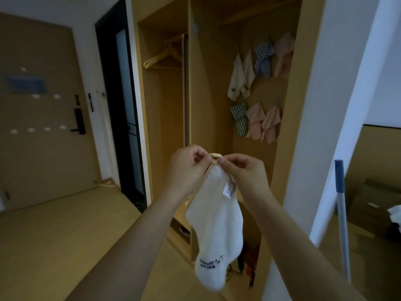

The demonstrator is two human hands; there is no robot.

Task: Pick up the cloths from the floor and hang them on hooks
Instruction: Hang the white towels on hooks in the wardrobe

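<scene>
Both raised hands, left hand (188, 165) and right hand (243, 170), pinch white cloth (217, 224)

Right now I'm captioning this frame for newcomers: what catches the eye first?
A white cloth hangs centre frame, its tan loop pinched by the left hand and right hand. Behind, in the open wardrobe, seven cloths hang in two rows, including a blue striped cloth.
</scene>
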